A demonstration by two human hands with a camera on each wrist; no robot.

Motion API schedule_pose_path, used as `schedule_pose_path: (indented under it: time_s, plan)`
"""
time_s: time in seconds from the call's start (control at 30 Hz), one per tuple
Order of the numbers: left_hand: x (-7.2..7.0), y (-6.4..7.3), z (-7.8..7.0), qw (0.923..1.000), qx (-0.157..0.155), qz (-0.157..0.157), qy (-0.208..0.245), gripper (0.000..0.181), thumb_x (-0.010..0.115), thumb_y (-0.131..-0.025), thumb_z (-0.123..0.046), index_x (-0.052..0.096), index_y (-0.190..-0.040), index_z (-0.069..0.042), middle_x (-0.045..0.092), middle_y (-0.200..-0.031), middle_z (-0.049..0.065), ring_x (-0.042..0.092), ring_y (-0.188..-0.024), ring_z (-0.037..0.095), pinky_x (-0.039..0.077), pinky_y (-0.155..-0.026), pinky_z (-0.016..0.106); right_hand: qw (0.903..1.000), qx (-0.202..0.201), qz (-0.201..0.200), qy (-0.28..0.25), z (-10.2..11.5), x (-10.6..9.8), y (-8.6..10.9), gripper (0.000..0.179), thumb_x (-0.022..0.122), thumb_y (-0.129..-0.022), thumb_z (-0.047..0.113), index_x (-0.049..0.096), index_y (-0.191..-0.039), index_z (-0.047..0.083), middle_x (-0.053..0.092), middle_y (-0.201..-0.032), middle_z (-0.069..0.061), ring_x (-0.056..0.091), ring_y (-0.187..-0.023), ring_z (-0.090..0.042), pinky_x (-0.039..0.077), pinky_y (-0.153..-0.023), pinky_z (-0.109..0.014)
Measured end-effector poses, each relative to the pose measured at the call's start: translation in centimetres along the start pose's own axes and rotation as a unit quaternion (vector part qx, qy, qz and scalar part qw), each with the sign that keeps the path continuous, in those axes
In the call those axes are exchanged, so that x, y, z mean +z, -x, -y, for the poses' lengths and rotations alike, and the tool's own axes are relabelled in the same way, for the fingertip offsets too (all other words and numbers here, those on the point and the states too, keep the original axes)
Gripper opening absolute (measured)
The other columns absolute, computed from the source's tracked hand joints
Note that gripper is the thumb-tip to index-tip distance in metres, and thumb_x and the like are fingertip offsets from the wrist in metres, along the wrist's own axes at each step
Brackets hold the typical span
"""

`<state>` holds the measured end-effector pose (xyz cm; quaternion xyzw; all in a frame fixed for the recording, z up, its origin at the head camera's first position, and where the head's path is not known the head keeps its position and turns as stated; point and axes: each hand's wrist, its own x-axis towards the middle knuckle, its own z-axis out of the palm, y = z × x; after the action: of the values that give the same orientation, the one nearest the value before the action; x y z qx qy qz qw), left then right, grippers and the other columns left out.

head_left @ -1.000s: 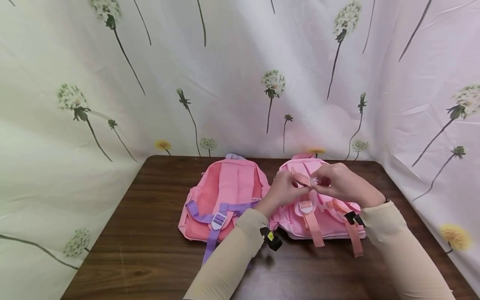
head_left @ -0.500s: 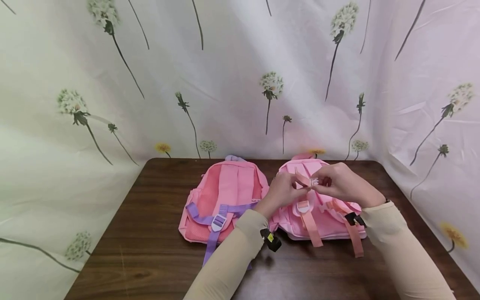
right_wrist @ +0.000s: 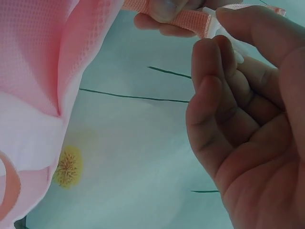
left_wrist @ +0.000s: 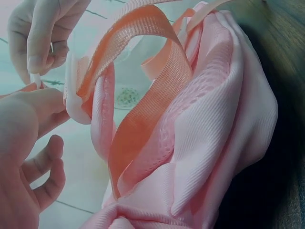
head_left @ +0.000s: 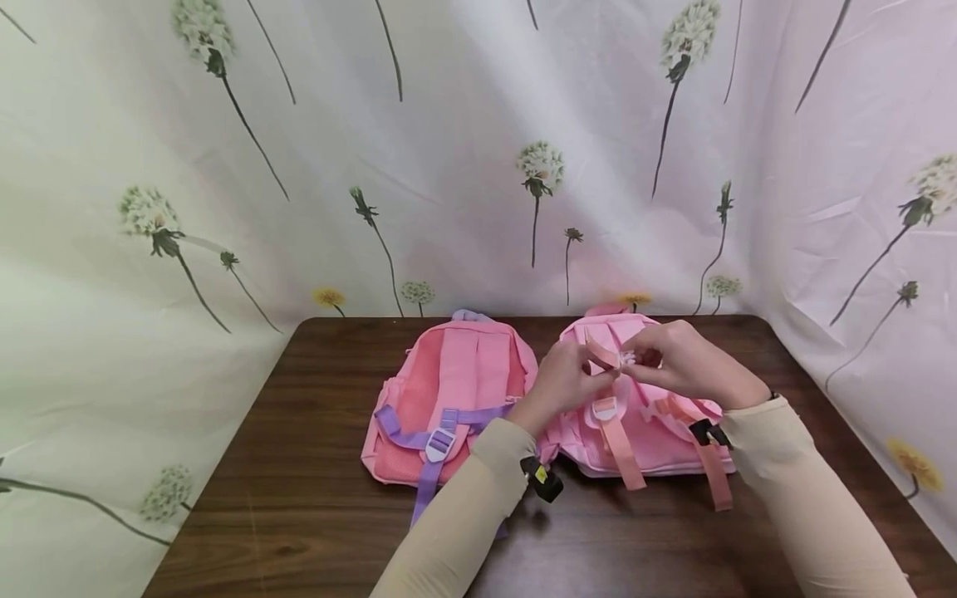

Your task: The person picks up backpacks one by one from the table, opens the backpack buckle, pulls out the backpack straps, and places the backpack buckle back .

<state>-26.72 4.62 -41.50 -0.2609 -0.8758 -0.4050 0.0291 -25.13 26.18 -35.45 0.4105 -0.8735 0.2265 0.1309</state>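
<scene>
Both hands meet above the upper part of a pink backpack [head_left: 658, 444] on the right side of the table. My left hand [head_left: 562, 378] pinches a peach webbing strap [right_wrist: 190, 21] between thumb and fingers. Close by it, my right hand [head_left: 684, 365] pinches a small white plastic buckle [head_left: 626, 358] at the end of that strap. Fingers partly cover the buckle in every view. Below the hands, a white strap adjuster [head_left: 604, 409] lies on the backpack with its peach strap tail [head_left: 624, 457] hanging down. In the left wrist view, a peach strap [left_wrist: 143, 124] loops beside the pink fabric.
A second pink backpack [head_left: 419, 382] with purple straps [head_left: 426, 490] and a white adjuster [head_left: 439, 445] lies to the left, close to the first. Both rest on a dark wooden table [head_left: 299, 465]. A flower-printed curtain [head_left: 463, 166] stands behind the table's back edge.
The head view shifts slightly. Both hands stay together and keep hold of the strap and buckle, with only small finger movements.
</scene>
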Motion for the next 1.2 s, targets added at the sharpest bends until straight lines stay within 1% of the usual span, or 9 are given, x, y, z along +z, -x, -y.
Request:
schedule_pose_path:
  time_s: [0.13,0.33,0.5,0.57,0.73,0.87,0.97,1.1,1.2]
  plan:
    - [-0.07,-0.09,-0.15,0.9996,0.001,0.005,-0.027,0.017,0.083,-0.093,-0.029,0.084,-0.104,-0.016,0.077,-0.094,-0.002,0.058,-0.071,0.008,0.046,-0.058,0.017,1.0,0.003,-0.002,-0.001,0.06,-0.12,-0.14,0.016,0.086,-0.084,0.003,0.079,-0.091,0.017,0.07,-0.081,0.015,0.059,-0.068,0.002,0.053,-0.06,-0.025]
    - [-0.07,-0.09,-0.07,0.9997,0.015,0.001,-0.017,0.014,0.083,-0.093,-0.026,0.085,-0.103,-0.016,0.079,-0.093,-0.002,0.059,-0.07,0.006,0.046,-0.059,0.016,0.9998,-0.011,-0.014,0.005,-0.19,-0.02,0.0,0.02,0.085,-0.082,0.001,0.078,-0.092,0.016,0.069,-0.081,0.015,0.059,-0.068,0.002,0.053,-0.059,-0.025]
    - [-0.03,-0.12,0.09,0.999,0.041,0.004,-0.018,0.014,0.082,-0.094,-0.024,0.085,-0.103,-0.015,0.08,-0.096,-0.003,0.06,-0.073,0.005,0.048,-0.062,0.014,0.9999,0.006,-0.011,-0.006,-0.37,0.02,0.15,0.015,0.086,-0.084,0.006,0.079,-0.091,0.016,0.07,-0.081,0.015,0.059,-0.068,0.001,0.053,-0.06,-0.024]
    - [-0.05,-0.12,0.12,0.9991,0.039,0.007,-0.014,0.015,0.082,-0.094,-0.024,0.085,-0.104,-0.015,0.08,-0.097,-0.003,0.06,-0.073,0.006,0.049,-0.062,0.015,0.9998,0.015,-0.006,-0.014,-0.38,0.02,0.14,0.013,0.086,-0.085,0.007,0.079,-0.091,0.017,0.071,-0.081,0.015,0.059,-0.067,0.001,0.052,-0.06,-0.024]
    - [-0.19,-0.06,0.29,0.9993,0.019,0.013,0.03,0.016,0.084,-0.092,-0.024,0.084,-0.106,-0.016,0.076,-0.093,-0.004,0.061,-0.073,0.008,0.05,-0.059,0.018,0.9995,0.016,0.002,-0.027,-0.25,0.08,-0.08,0.016,0.086,-0.084,0.005,0.079,-0.092,0.017,0.071,-0.082,0.014,0.059,-0.068,0.0,0.053,-0.059,-0.025]
    - [-0.26,-0.03,0.46,0.9961,0.032,0.018,0.08,0.023,0.085,-0.091,-0.027,0.079,-0.111,-0.017,0.074,-0.099,0.001,0.06,-0.079,0.008,0.051,-0.065,0.018,0.9997,0.008,-0.003,-0.021,-0.1,0.14,-0.3,0.018,0.086,-0.083,0.002,0.079,-0.092,0.016,0.071,-0.083,0.014,0.06,-0.07,0.0,0.055,-0.061,-0.027]
    - [-0.07,-0.02,0.54,0.9901,0.04,0.017,0.133,0.026,0.085,-0.09,-0.026,0.076,-0.111,-0.014,0.074,-0.104,0.006,0.062,-0.084,0.006,0.054,-0.071,0.018,0.9998,0.011,-0.007,-0.018,0.11,0.12,-0.32,0.018,0.086,-0.083,0.002,0.079,-0.093,0.017,0.07,-0.082,0.016,0.06,-0.069,0.0,0.054,-0.061,-0.027]
    - [0.22,-0.07,0.49,0.9808,0.038,0.0,0.191,0.021,0.085,-0.091,-0.022,0.08,-0.108,-0.012,0.076,-0.108,0.001,0.064,-0.09,0.005,0.057,-0.077,0.021,0.9996,0.015,-0.008,-0.021,0.33,0.04,-0.3,0.017,0.087,-0.085,0.005,0.08,-0.096,0.015,0.068,-0.079,0.017,0.058,-0.068,0.001,0.052,-0.059,-0.024]
    - [0.3,-0.08,0.47,0.9807,0.033,-0.011,0.192,0.015,0.085,-0.091,-0.023,0.08,-0.1,-0.012,0.075,-0.102,-0.004,0.064,-0.089,0.005,0.056,-0.077,0.021,0.9997,0.008,-0.01,-0.021,0.36,-0.04,-0.32,0.018,0.086,-0.084,0.003,0.08,-0.097,0.014,0.067,-0.077,0.017,0.057,-0.066,0.001,0.051,-0.058,-0.023]
